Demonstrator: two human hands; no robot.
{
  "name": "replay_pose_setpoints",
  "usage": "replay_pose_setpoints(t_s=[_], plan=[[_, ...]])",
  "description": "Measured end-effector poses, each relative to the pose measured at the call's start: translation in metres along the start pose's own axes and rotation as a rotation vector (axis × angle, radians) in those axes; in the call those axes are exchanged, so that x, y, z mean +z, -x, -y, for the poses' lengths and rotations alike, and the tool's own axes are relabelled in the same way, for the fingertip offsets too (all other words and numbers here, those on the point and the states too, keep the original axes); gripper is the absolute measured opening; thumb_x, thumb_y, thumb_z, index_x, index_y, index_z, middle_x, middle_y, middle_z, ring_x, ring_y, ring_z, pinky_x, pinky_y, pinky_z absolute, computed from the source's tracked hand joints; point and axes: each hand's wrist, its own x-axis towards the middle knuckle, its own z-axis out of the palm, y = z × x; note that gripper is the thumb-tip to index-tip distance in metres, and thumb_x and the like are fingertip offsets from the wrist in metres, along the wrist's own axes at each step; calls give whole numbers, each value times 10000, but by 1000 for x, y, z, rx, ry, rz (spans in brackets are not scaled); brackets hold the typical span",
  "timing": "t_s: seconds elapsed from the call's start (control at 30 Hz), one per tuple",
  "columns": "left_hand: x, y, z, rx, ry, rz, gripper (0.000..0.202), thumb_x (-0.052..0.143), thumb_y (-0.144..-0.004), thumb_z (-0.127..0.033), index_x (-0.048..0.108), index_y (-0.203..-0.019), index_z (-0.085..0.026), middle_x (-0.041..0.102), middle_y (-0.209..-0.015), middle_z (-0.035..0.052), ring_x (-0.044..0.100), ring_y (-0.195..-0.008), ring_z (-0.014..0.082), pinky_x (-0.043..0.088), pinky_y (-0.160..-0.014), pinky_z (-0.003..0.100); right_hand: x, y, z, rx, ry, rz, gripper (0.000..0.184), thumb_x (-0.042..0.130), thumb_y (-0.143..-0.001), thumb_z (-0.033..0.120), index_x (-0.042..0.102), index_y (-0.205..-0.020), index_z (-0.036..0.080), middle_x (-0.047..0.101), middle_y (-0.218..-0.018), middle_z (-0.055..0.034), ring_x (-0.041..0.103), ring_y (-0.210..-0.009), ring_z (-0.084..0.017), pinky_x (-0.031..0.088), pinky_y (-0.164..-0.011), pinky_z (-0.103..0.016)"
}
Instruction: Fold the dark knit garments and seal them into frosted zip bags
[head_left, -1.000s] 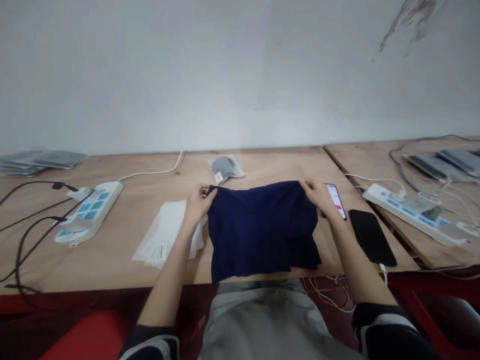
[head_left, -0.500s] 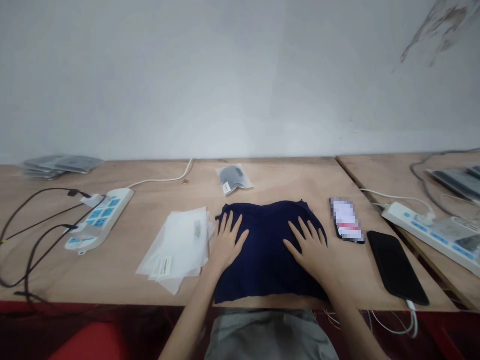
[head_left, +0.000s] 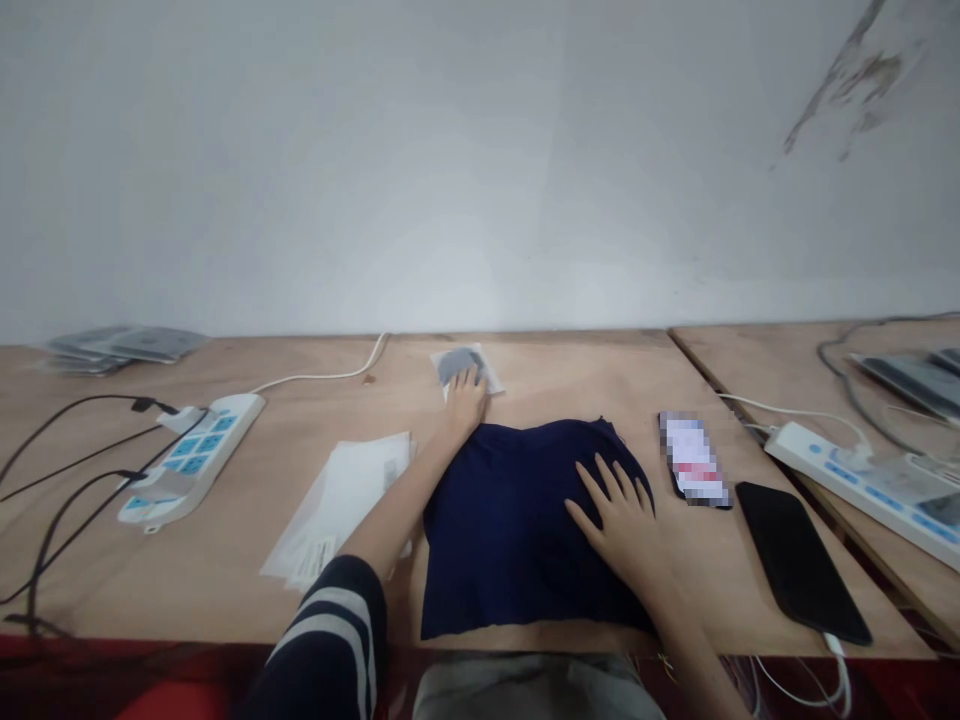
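Note:
A navy blue garment point(head_left: 517, 540) lies spread flat on the wooden table point(head_left: 607, 365) in front of me. My right hand point(head_left: 619, 520) rests flat on its right part, fingers spread. Beyond the garment's top edge, my left hand point(head_left: 466, 400) reaches forward, its fingers stretched out over the near part of a small clear plastic packet point(head_left: 456, 360) with dark grey contents. Whether the fingertips press on the packet cannot be made out. Left of the garment, a fanned stack of translucent plastic bags point(head_left: 337, 490) is partly covered by my left forearm.
On the left, a white power strip point(head_left: 202, 450) has black cables plugged in; flat packets point(head_left: 124, 345) are piled behind it. A phone with a lit screen point(head_left: 694, 460) and a black phone on a charging cable point(head_left: 802, 560) lie right. Another power strip point(head_left: 862, 490) stands beyond them.
My left hand has left the garment and moved forward to the small plastic packet. The right hand stays on the garment. The view has tilted slightly upward.

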Motion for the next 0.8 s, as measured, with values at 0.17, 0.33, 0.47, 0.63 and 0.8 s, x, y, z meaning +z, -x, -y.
replay_pose_setpoints(t_s=[0.17, 0.33, 0.47, 0.63, 0.8], plan=[[-9, -4, -2, -41, 90, -128, 316, 450, -831, -67, 689, -1003, -182, 683, -1198, 146, 590, -1161, 285, 416, -1027, 468, 1, -1, 2, 5, -22, -10, 574, 452, -942, 527, 481, -1450, 262, 474, -1498, -116, 464, -1335, -373, 403, -1039, -571], [-61, 0, -6, -197, 167, -404, 340, 343, -977, -279, 642, -1076, -150, 694, -1056, 143, 636, -1009, 256, 474, -917, 392, 2, -1, 2, 3, -38, 0, 576, 470, -938, 520, 504, -1435, 232, 462, -1503, -137, 451, -1342, -387, 401, -1040, -579], [-102, 28, -29, -254, 425, -605, 394, 384, -978, -446, 641, -1023, -150, 697, -988, 91, 651, -956, 208, 499, -873, 310, -2, -3, 5, 20, -83, -5, 558, 490, -936, 503, 521, -1418, 223, 474, -1490, -155, 452, -1338, -403, 360, -1057, -627], [-113, 104, -65, -411, 870, -610, 344, 607, -872, -475, 669, -1017, -168, 723, -982, 68, 677, -939, 201, 534, -843, 293, -44, -12, 19, 156, -411, -171, 449, 447, -969, 441, 566, -1352, 239, 594, -1367, -139, 532, -1273, -353, 300, -1098, -662], [-88, 176, -85, -492, 1007, -434, 312, 649, -847, -459, 675, -1010, -195, 728, -976, 67, 689, -967, 211, 559, -863, 315, -103, -24, 32, 335, -948, -272, 313, 477, -972, 405, 619, -1219, 276, 691, -1199, -67, 648, -1107, -252, 539, -934, -437]])
